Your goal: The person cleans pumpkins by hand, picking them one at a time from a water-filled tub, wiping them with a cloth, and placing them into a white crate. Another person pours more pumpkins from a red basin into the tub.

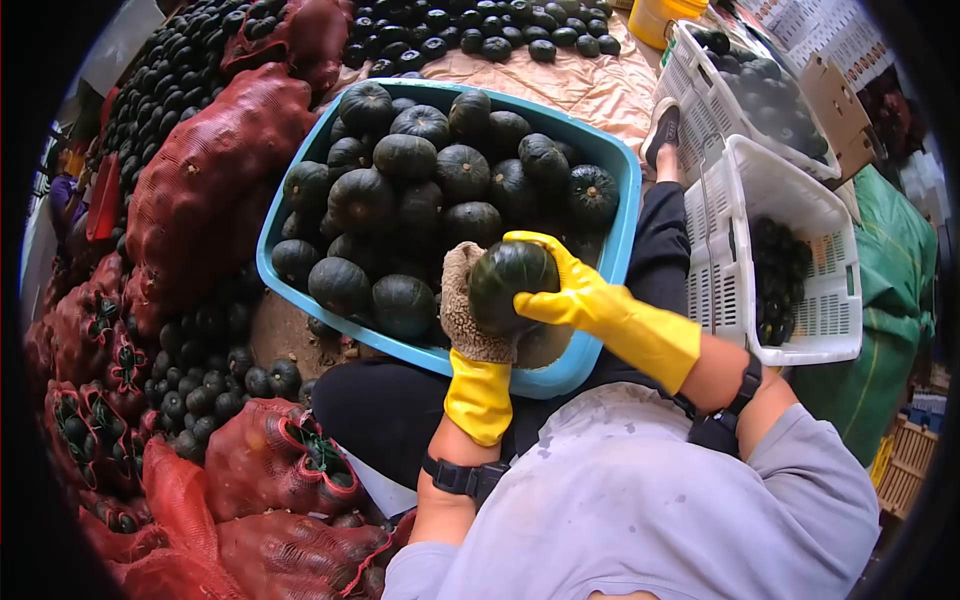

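A dark green, wet-looking kabocha squash (513, 290) is held between both hands over the near right edge of a blue tub (440, 356). My right hand (560, 285), in a yellow rubber glove, grips the squash from the right, with the thumb across its front and fingers over the top. On the other side, my left hand (470, 310) wears a brown textured cloth mitt over a yellow glove, pressed against the squash's left; its fingers are hidden inside the mitt. Many more kabocha squashes (405, 158) are piled in the tub, and some water shows near its right side.
Red mesh sacks (205, 170) and loose squashes (200, 390) crowd the left. To the right, one white plastic crate (845, 270) holds dark squashes, and another crate (690, 75) stands behind it. A green tarp (885, 250) lies beyond. More squashes (480, 30) cover the sheet behind the tub.
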